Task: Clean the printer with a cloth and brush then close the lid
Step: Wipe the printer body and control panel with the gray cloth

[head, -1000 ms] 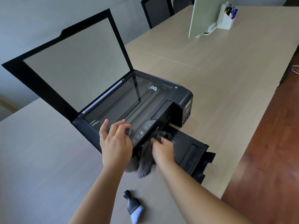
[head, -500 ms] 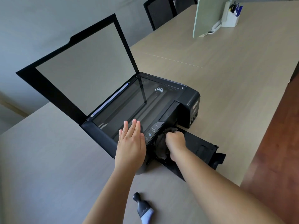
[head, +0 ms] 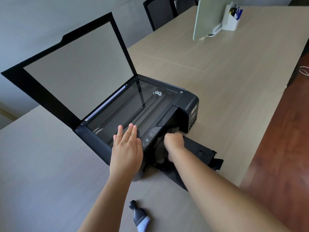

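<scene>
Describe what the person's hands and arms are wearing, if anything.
Nothing is worn. The left hand and right hand are bare, without gloves, and no rings, watch or bracelets are visible. Both forearms are uncovered up to the frame's edge; no sleeve shows. The right hand is motion-blurred.

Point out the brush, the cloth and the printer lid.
brush (head: 139, 216): head view, on its dark handle.
cloth (head: 160, 151): head view, on the grey fold below the right hand.
printer lid (head: 75, 71): head view, on its pale inner pad.
</scene>
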`<state>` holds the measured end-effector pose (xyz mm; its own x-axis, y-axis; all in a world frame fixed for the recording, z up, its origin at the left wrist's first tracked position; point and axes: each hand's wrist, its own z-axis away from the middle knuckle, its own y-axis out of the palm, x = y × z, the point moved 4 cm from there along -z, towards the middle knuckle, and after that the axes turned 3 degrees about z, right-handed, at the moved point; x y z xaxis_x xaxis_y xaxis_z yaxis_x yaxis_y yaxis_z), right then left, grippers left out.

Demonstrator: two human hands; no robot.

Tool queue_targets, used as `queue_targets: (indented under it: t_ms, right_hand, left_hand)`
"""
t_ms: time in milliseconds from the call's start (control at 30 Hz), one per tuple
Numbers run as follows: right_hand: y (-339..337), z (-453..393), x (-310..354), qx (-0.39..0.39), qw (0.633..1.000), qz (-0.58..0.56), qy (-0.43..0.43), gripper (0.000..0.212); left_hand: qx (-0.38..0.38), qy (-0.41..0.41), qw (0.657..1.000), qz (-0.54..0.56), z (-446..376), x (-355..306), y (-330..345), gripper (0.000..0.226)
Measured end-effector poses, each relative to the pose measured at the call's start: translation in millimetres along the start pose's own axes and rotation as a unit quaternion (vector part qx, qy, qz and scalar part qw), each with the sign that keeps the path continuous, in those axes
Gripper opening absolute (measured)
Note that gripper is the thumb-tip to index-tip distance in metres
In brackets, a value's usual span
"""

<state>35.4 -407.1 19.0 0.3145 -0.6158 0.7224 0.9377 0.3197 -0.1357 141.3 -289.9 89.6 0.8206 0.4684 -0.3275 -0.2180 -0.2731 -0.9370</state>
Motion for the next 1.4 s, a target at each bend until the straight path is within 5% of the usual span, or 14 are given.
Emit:
queue_targets:
  t_ms: [100,300,533,567,767,933,1200,1400]
  right_hand:
    - [0.0,10.0,-8.7,0.055,0.998,0.027,-0.007,0.036]
    - [-25.8,-17.0,37.5,-0.05,0.998,-0.023,-0.023,0.031]
    - [-21.9,-12.7,22.9,-0.027,0.999,-0.019,0.015,0.046]
    - [-24.0,-19.2,27.4,-0.018,0.996,-0.087,0.023,0.042]
    - [-19.0,-14.1,24.4,-0.046,0.994,-0.035,-0.092,0.048]
    - [-28.2,-20.4,39.5,-0.015,1.0,-0.01,-0.024,0.038]
    - [-28.6,-28.4,37.6,-0.025,0.999,-0.023,-0.03,0.042]
    - [-22.0,8.1,36.5,-0.075,0.973,0.075,-0.204,0.033]
  left_hand:
    - [0.003,0.002,1.0,0.002,-0.2,-0.2,0.4,0.054]
    - [-0.006,0.003,1.0,0.0,-2.0,-1.1,0.8,0.052]
    - [-0.003,0.008,1.0,-0.001,-1.7,-0.2,1.3,0.055]
    - [-0.003,0.006,1.0,0.001,-1.0,0.6,1.3,0.054]
    - [-0.008,0.002,1.0,0.01,-0.8,-0.3,-1.4,0.057]
    - [-0.012,0.007,1.0,0.014,-1.1,-0.8,-1.2,0.056]
    - [-0.01,0.009,1.0,0.013,-1.3,-1.7,-0.3,0.051]
    - [-0.013,0.004,1.0,0.013,-1.8,-1.9,-0.2,0.047]
